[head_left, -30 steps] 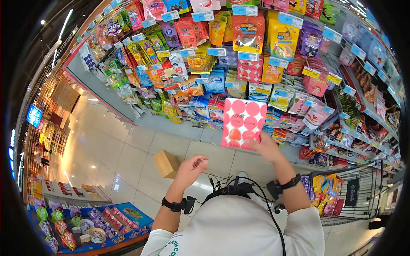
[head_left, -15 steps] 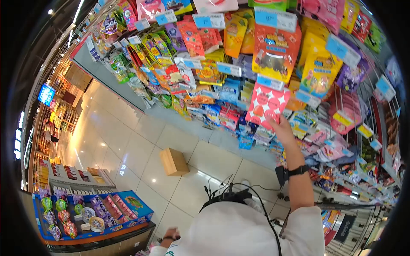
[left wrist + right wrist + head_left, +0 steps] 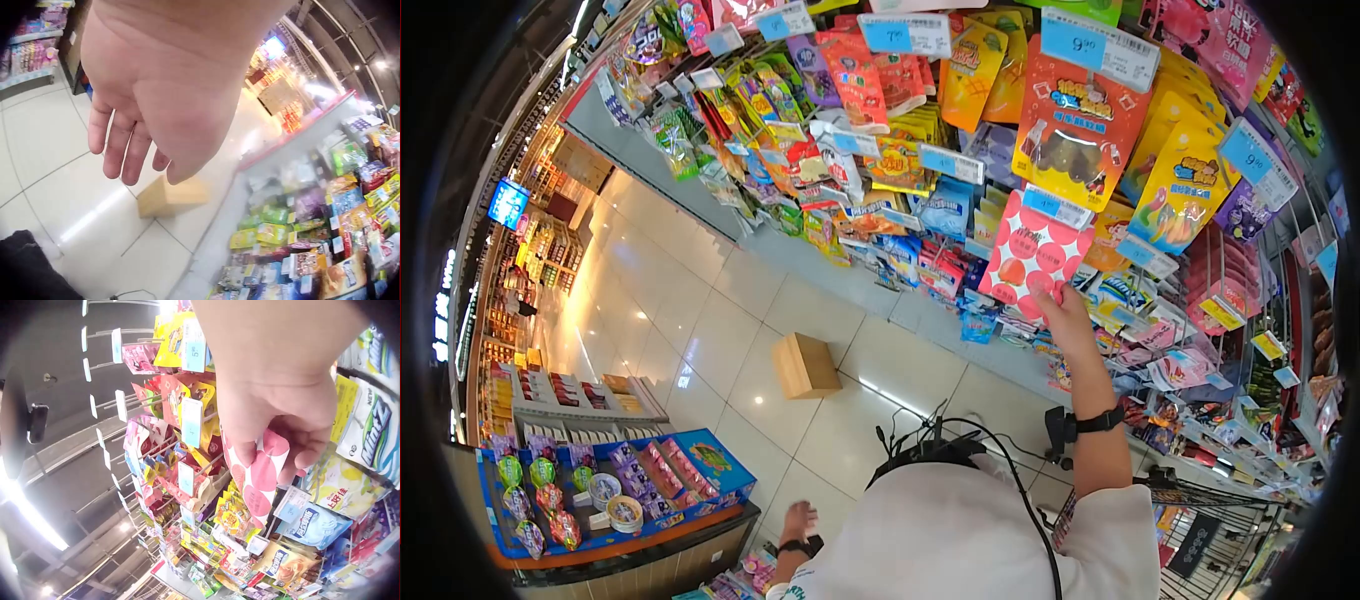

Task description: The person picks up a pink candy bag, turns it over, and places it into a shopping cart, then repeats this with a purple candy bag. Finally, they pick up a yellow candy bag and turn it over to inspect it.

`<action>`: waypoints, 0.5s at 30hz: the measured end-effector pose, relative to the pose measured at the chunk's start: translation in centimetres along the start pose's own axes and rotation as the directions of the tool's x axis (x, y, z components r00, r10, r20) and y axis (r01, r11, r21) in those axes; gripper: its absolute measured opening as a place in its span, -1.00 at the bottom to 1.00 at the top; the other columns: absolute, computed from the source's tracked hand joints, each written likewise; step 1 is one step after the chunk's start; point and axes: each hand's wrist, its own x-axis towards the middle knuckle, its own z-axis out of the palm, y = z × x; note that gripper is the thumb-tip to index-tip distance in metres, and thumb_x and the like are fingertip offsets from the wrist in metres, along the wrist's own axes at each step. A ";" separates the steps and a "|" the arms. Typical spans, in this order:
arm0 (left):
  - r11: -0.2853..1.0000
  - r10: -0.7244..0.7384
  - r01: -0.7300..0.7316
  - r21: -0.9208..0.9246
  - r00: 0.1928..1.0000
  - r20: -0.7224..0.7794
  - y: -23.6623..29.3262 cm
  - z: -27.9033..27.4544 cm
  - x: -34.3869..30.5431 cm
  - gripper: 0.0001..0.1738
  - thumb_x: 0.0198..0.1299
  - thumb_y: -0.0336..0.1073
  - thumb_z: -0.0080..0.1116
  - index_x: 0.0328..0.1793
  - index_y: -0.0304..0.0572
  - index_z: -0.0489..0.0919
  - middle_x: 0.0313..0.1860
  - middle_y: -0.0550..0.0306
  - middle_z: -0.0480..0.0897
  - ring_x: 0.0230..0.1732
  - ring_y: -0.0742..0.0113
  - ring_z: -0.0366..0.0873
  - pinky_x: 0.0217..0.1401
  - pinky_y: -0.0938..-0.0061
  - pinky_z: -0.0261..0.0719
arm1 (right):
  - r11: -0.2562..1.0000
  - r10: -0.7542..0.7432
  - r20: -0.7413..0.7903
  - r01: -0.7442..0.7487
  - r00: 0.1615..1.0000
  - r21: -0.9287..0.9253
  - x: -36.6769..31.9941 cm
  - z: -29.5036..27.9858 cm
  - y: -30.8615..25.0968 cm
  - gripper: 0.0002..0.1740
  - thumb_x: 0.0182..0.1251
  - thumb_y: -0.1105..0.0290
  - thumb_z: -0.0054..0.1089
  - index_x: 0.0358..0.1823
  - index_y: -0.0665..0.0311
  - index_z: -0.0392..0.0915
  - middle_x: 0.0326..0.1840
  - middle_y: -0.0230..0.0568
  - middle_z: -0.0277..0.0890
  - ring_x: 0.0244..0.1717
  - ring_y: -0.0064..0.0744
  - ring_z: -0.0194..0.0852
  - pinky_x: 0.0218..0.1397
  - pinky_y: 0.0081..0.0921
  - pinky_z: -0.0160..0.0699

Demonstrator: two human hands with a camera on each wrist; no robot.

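In the head view my right hand pinches the lower right corner of a pink-and-white dotted candy pouch. The pouch is up against the candy rack, its top edge just under a price tag. The right wrist view shows the thumb on one face of the pouch and the other fingers behind it. My left hand hangs low beside the body, fingers loosely extended over the floor and nothing in it.
Candy bags hang on hooks all over the rack, a large red pouch just above. A wooden block lies on the tiled floor. At lower left stands a blue display tray of sweets; a shopping cart is at lower right.
My right hand has carried the dotted pouch up and right to the rack. The left hand has dropped from in front of the body to its side. The rack looks nearer.
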 end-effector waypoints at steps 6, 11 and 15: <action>0.947 0.317 -0.319 -0.041 0.947 -0.053 7.6 0.5 -2.0 -0.60 0.28 -0.18 -0.04 0.19 -0.19 0.42 -0.24 0.06 0.64 -0.32 0.33 0.59 -0.33 0.40 0.49 | 0.997 0.012 -0.017 -0.010 1.000 0.071 0.0 0.5 0.2 -0.46 0.23 -0.02 0.22 -0.09 0.38 0.49 -0.42 -0.43 0.48 -0.51 -0.70 0.34 -0.52 -0.66 0.29; 0.970 0.244 -0.243 -0.022 0.970 0.021 1.8 -0.4 1.0 -0.58 0.28 -0.11 -0.03 0.18 -0.12 0.40 -0.21 0.03 0.64 -0.28 0.25 0.59 -0.29 0.38 0.51 | 0.976 0.025 -0.018 -0.021 1.000 0.216 -1.8 1.5 -1.3 -0.52 0.26 0.05 0.21 -0.02 0.33 0.46 -0.25 -0.40 0.53 -0.43 -0.69 0.45 -0.55 -0.65 0.32; 0.995 -0.092 0.097 -0.038 0.990 0.103 -5.3 -1.5 1.6 -0.57 0.32 -0.09 -0.11 0.19 -0.16 0.41 -0.14 -0.03 0.64 -0.24 0.17 0.61 -0.20 0.33 0.56 | 0.969 0.058 -0.019 -0.052 0.998 0.241 -2.4 1.9 -1.8 -0.56 0.28 0.07 0.20 -0.01 0.25 0.45 -0.23 -0.43 0.54 -0.35 -0.65 0.49 -0.48 -0.65 0.35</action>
